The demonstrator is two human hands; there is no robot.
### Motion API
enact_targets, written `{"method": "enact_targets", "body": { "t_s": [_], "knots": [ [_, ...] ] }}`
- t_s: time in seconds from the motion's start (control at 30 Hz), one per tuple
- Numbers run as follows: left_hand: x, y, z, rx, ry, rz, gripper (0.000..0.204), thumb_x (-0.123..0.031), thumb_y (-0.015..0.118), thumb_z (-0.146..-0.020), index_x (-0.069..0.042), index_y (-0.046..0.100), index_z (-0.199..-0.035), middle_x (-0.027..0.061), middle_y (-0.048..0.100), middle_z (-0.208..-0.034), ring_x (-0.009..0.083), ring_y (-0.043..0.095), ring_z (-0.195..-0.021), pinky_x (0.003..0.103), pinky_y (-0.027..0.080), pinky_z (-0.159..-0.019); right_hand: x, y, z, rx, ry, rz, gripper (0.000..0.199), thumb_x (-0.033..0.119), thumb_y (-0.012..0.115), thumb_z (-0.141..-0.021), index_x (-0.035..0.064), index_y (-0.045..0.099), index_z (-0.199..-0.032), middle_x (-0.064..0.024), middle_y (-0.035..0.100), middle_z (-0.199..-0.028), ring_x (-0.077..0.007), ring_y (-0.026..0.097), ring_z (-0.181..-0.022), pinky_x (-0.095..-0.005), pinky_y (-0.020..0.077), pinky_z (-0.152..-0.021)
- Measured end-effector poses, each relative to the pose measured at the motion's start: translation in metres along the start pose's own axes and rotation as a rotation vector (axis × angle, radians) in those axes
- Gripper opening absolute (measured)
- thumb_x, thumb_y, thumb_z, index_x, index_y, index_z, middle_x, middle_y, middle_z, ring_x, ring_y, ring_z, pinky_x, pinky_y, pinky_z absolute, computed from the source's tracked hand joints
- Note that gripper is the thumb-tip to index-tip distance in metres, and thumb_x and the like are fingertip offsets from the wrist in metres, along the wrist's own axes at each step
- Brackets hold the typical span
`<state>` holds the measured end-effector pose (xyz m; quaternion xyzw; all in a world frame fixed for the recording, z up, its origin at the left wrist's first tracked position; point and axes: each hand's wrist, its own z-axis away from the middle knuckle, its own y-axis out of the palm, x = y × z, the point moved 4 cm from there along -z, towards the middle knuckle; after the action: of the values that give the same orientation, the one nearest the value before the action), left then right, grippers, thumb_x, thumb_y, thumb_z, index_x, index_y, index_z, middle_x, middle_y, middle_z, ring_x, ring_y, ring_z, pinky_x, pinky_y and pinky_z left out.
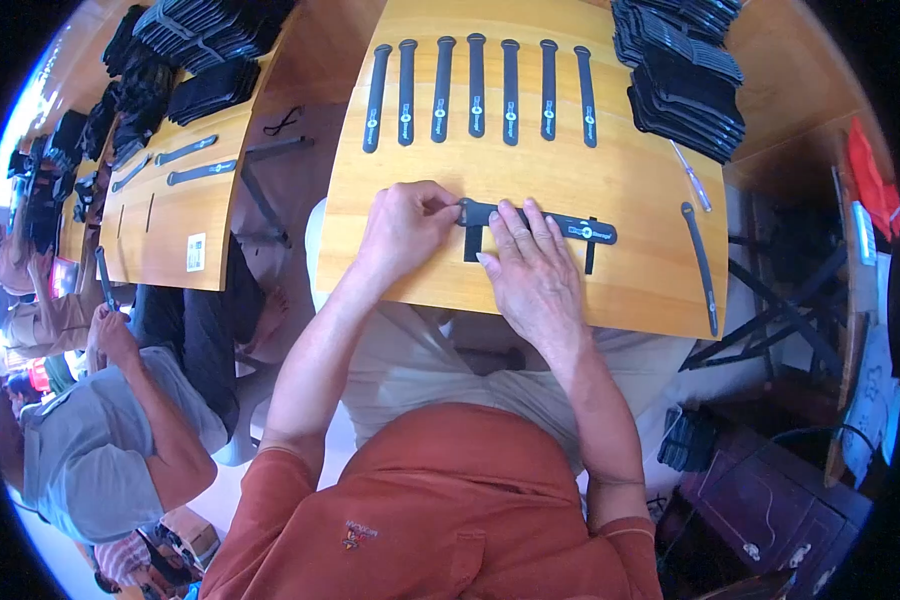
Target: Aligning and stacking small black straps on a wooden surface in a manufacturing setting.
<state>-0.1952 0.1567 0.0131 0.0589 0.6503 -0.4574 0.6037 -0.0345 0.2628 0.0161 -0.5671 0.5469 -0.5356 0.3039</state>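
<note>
Head view: the left hand (407, 222) pinched the black strap's (570, 226) end near the desk's (630, 180) front edge; the right hand (532, 262) pressed flat on it.

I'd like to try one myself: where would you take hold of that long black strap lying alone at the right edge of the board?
Probably at the single strap's narrow middle, pinched across its width from above. It lies flat and free on the wooden board, with bare wood either side.

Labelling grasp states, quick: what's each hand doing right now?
Left hand: closed, pinching the end of the black strap.
Right hand: open, flat, pressing the strap down on the board.
</note>
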Motion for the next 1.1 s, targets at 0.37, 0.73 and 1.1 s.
{"method": "enact_targets", "body": {
  "t_s": [0.37, 0.73, 1.1],
  "knots": [
    [-0.012, 0.02, 0.049, 0.091, 0.623, -0.781, 0.058, -0.043, 0.056, -0.102, -0.007, 0.053, -0.148, 0.008, 0.043, -0.16, 0.0246, 0.033, -0.153, 0.05, 0.018, -0.125, -0.008, -0.002, 0.007, -0.023, 0.008, -0.012, 0.052, 0.034, 0.059, -0.1, -0.0003, 0.059, -0.139, -0.0142, 0.052, -0.152, -0.0335, 0.041, -0.147, -0.0487, 0.0289, -0.123],
    [-0.015, 0.012, 0.049, 0.167, 0.628, -0.842, 0.066, -0.042, 0.056, -0.102, -0.003, 0.042, -0.154, 0.0108, 0.038, -0.164, 0.0251, 0.029, -0.155, 0.046, 0.017, -0.127, -0.077, -0.03, 0.053, -0.063, 0.193, 0.038, 0.055, 0.034, 0.06, -0.1, -0.0022, 0.056, -0.141, -0.0181, 0.05, -0.153, -0.0346, 0.039, -0.147, -0.0475, 0.029, -0.122],
    [-0.013, 0.012, 0.052, 0.118, 0.637, -0.838, 0.069, -0.041, 0.06, -0.1, 0.001, 0.043, -0.152, 0.0172, 0.038, -0.162, 0.0295, 0.032, -0.153, 0.047, 0.018, -0.127, -0.171, -0.075, 0.1, -0.173, 0.494, 0.293, 0.046, 0.027, 0.061, -0.099, -0.0055, 0.059, -0.131, -0.0215, 0.056, -0.142, -0.0392, 0.048, -0.135, -0.0491, 0.0378, -0.114]
  ]
}}
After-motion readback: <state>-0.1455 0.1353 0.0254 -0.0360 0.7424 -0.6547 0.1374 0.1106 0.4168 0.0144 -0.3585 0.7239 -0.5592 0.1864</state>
